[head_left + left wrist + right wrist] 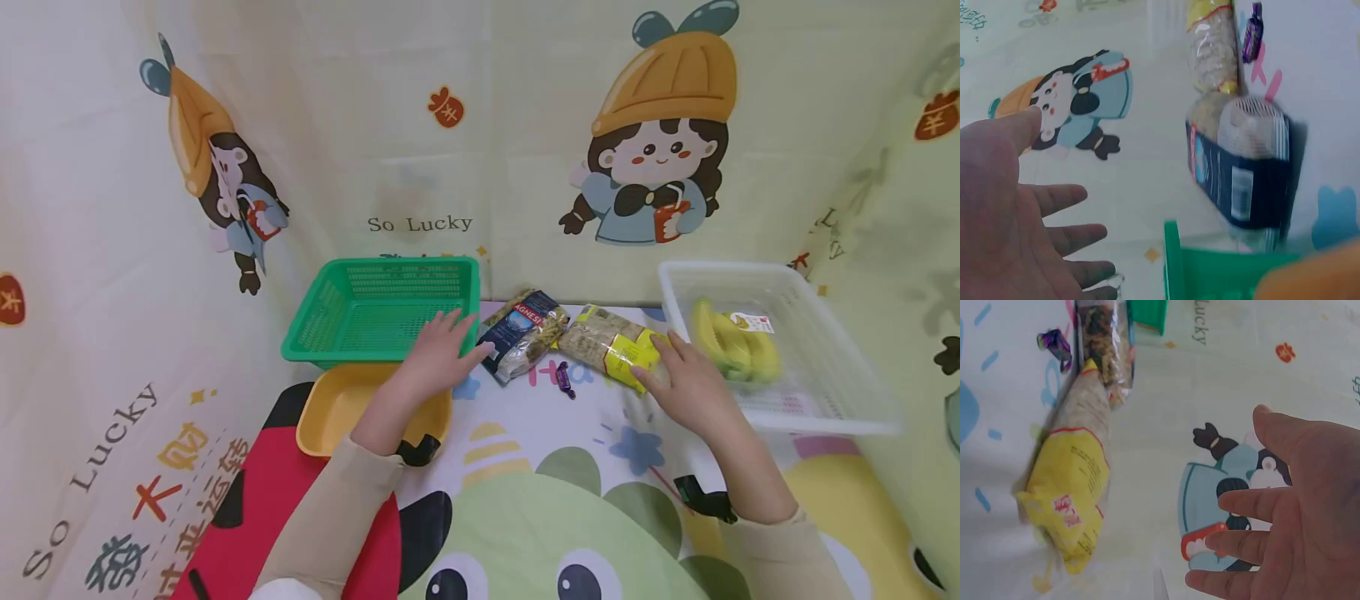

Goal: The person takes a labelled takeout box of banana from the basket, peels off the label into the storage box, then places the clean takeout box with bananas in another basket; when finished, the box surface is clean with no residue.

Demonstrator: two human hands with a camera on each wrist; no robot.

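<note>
On the counter [573,429], between two baskets: blue-labelled bag [525,329], marked AGNESI, lying aslant, clear lower end toward the near side. Just right of it, yellow bag [611,343], pale grainy contents in its see-through part; end to side with the blue-labelled bag, touching or very nearly so. In front of the gap between them, small purple wrapped candy [564,379].

Left hand [442,354] wide, thumb and fingers spread, unladen; over the right side of the green basket, thumb toward the blue-labelled bag. Seen apart from that bag in the left wrist view; contact with the basket rim impossible to tell. Right hand [686,387] likewise wide and unladen, near the right end of the yellow bag; in the right wrist view, clear of it, fingers parted.

Farther out, left: green basket [390,265], slotted walls, just beside the blue-labelled bag. Close in front of it, yellow basin [318,408], partly hidden behind the left forearm. Right: white basket [813,367], with bananas [738,346] in its left part, white label on top. Behind everything, cream backdrop [517,150] with cartoon girls and "So Lucky" lettering. Beige sleeves [330,512] on both arms, black straps [705,500] at both wrists.
</note>
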